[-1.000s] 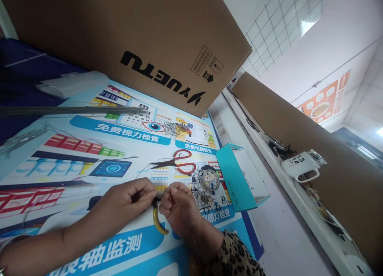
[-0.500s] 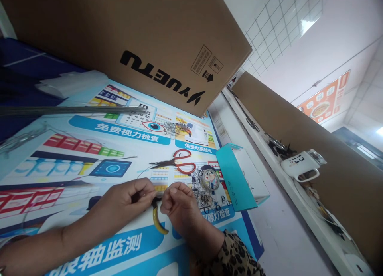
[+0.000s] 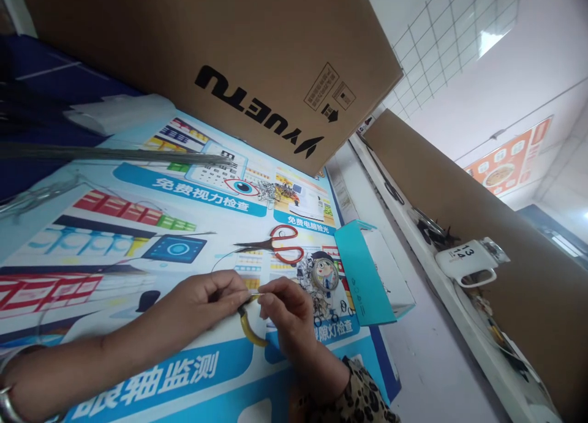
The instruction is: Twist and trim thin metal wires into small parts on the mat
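My left hand is closed in a pinch on a thin wire. A loop of wire curves up behind its knuckles. My right hand is closed too, its thumb and forefinger pinching the short end that sticks out beyond the left fingertips. Below and between the hands lies a tool with a yellow curved handle, probably pliers; its head is hidden by the left hand. Just beyond the hands, red-handled scissors rest with their dark blades pointing left.
Right of the scissors is a pile of small dark rings and bits with a round tin on it. A teal-and-white box stands beside it. Bundled wires lie at left. A large carton stands behind; a white mug is on a ledge.
My right hand has turned and its fingers have unfolded from a curl into a fingertip pinch on the wire end. The left hand keeps its pinch. The whole view has shifted slightly.
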The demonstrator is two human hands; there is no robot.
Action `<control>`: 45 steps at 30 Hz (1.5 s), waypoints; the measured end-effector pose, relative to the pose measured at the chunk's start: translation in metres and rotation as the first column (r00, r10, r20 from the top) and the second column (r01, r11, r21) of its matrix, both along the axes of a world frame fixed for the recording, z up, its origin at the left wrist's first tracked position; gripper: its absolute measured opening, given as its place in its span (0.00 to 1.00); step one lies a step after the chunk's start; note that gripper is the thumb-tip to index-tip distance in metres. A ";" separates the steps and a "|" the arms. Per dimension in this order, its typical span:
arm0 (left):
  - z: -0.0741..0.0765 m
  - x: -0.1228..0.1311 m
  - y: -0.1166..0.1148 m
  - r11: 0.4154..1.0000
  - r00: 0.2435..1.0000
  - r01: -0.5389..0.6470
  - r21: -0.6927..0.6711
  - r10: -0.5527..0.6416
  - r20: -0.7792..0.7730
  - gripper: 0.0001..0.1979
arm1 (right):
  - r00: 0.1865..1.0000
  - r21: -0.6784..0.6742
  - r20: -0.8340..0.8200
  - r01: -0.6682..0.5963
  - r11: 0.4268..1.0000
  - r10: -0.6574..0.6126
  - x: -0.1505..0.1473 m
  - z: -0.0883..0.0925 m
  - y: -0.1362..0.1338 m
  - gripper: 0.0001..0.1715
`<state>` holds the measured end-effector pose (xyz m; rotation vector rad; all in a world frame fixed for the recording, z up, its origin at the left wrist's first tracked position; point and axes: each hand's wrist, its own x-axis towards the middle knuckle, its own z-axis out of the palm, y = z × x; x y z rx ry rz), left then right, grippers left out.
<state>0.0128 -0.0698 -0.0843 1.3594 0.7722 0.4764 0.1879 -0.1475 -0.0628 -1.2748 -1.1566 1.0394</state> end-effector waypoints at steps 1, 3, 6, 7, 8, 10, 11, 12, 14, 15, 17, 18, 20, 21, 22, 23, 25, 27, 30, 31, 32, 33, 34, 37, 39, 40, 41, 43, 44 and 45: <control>0.001 0.000 0.000 0.999 1.000 0.020 -0.041 -0.019 0.022 0.21 | 0.999 0.015 0.040 -0.004 1.000 0.003 0.000 0.002 0.000 0.07; 0.003 0.000 0.000 0.993 0.996 0.059 -0.103 -0.052 0.075 0.21 | 0.993 0.061 0.115 -0.002 0.998 -0.005 0.001 0.004 -0.001 0.06; 0.002 -0.001 0.000 0.984 0.983 0.116 -0.133 -0.095 0.154 0.22 | 0.976 0.141 0.216 0.007 0.990 -0.038 0.003 0.004 -0.002 0.06; 0.001 -0.002 0.000 0.981 0.978 0.137 -0.137 -0.112 0.177 0.23 | 0.968 0.162 0.245 0.005 0.987 -0.045 0.003 0.005 -0.003 0.06; 0.000 -0.002 0.000 0.979 0.973 0.152 -0.139 -0.124 0.195 0.24 | 0.962 0.179 0.270 -0.001 0.984 -0.048 0.004 0.006 -0.003 0.06; -0.002 -0.004 0.000 0.975 0.967 0.168 -0.147 -0.134 0.218 0.26 | 0.950 0.205 0.308 -0.012 0.979 -0.053 0.006 0.009 -0.004 0.08; -0.003 -0.004 0.000 0.974 0.965 0.169 -0.151 -0.133 0.226 0.27 | 0.945 0.215 0.322 -0.014 0.977 -0.057 0.007 0.010 -0.005 0.09; -0.004 -0.004 0.000 0.974 0.964 0.165 -0.158 -0.125 0.234 0.27 | 0.941 0.223 0.332 -0.013 0.975 -0.063 0.008 0.012 -0.005 0.09; -0.006 -0.004 0.001 0.972 0.960 0.151 -0.178 -0.102 0.259 0.28 | 0.937 0.236 0.340 -0.006 0.972 -0.076 0.010 0.013 -0.006 0.11; -0.007 -0.004 0.001 0.971 0.957 0.143 -0.190 -0.087 0.276 0.27 | 0.936 0.241 0.342 -0.003 0.971 -0.082 0.012 0.013 -0.007 0.12; -0.009 -0.003 0.002 0.969 0.951 0.131 -0.210 -0.063 0.303 0.26 | 0.933 0.247 0.346 0.005 0.969 -0.093 0.015 0.012 -0.008 0.11; -0.011 -0.003 0.002 0.968 0.949 0.127 -0.219 -0.054 0.312 0.26 | 0.931 0.248 0.352 0.008 0.969 -0.098 0.016 0.011 -0.009 0.11; -0.012 -0.003 0.002 0.965 0.946 0.123 -0.232 -0.043 0.322 0.25 | 0.924 0.249 0.368 0.012 0.969 -0.105 0.018 0.010 -0.009 0.10; -0.011 -0.003 0.002 0.963 0.946 0.120 -0.241 -0.038 0.322 0.24 | 0.920 0.247 0.378 0.011 0.969 -0.107 0.019 0.010 -0.009 0.10; -0.011 -0.003 0.002 0.961 0.947 0.117 -0.251 -0.032 0.320 0.25 | 0.915 0.245 0.390 0.007 0.969 -0.105 0.019 0.011 -0.009 0.10; -0.010 -0.003 0.002 0.959 0.948 0.112 -0.259 -0.025 0.318 0.25 | 0.910 0.242 0.402 0.002 0.970 -0.102 0.019 0.011 -0.009 0.10; -0.008 -0.002 0.002 0.957 0.952 0.098 -0.274 -0.009 0.307 0.24 | 0.902 0.241 0.421 -0.009 0.971 -0.096 0.019 0.013 -0.008 0.11; -0.007 -0.002 0.002 0.956 0.957 0.083 -0.282 0.002 0.289 0.24 | 0.899 0.242 0.429 -0.016 0.970 -0.092 0.018 0.014 -0.007 0.12; -0.004 -0.001 0.003 0.954 0.962 0.076 -0.289 0.006 0.274 0.23 | 0.895 0.246 0.436 -0.019 0.969 -0.093 0.019 0.014 -0.007 0.12; -0.004 -0.001 0.002 0.955 0.962 0.078 -0.287 0.004 0.273 0.23 | 0.893 0.247 0.439 -0.019 0.969 -0.094 0.019 0.014 -0.007 0.12; -0.003 -0.002 0.002 0.956 0.962 0.080 -0.282 -0.001 0.273 0.23 | 0.891 0.247 0.443 -0.021 0.969 -0.094 0.019 0.014 -0.007 0.12; -0.003 -0.002 0.002 0.958 0.963 0.084 -0.274 -0.007 0.270 0.23 | 0.890 0.247 0.446 -0.021 0.969 -0.095 0.019 0.014 -0.007 0.12; -0.002 -0.002 0.002 0.960 0.964 0.087 -0.266 -0.014 0.264 0.23 | 0.889 0.244 0.448 -0.020 0.969 -0.094 0.019 0.015 -0.007 0.12; 0.000 -0.002 0.002 0.966 0.970 0.092 -0.243 -0.032 0.242 0.22 | 0.892 0.231 0.443 -0.018 0.973 -0.089 0.019 0.015 -0.008 0.12; 0.002 -0.003 0.003 0.970 0.975 0.088 -0.226 -0.037 0.220 0.22 | 0.896 0.229 0.436 -0.018 0.973 -0.086 0.020 0.016 -0.007 0.11; 0.003 -0.003 0.003 0.972 0.977 0.084 -0.220 -0.037 0.208 0.22 | 0.898 0.230 0.433 -0.020 0.973 -0.084 0.020 0.016 -0.007 0.11; 0.004 -0.003 0.003 0.973 0.980 0.079 -0.216 -0.036 0.195 0.22 | 0.899 0.234 0.429 -0.021 0.972 -0.084 0.020 0.016 -0.007 0.11; 0.004 -0.004 0.003 0.974 0.983 0.071 -0.215 -0.032 0.179 0.23 | 0.902 0.239 0.422 -0.021 0.971 -0.085 0.020 0.016 -0.007 0.11; 0.003 -0.004 0.003 0.974 0.983 0.068 -0.216 -0.030 0.179 0.23 | 0.904 0.237 0.418 -0.018 0.971 -0.085 0.019 0.016 -0.007 0.11; 0.002 -0.004 0.002 0.973 0.983 0.074 -0.217 -0.034 0.182 0.24 | 0.907 0.231 0.412 -0.016 0.973 -0.083 0.018 0.016 -0.007 0.12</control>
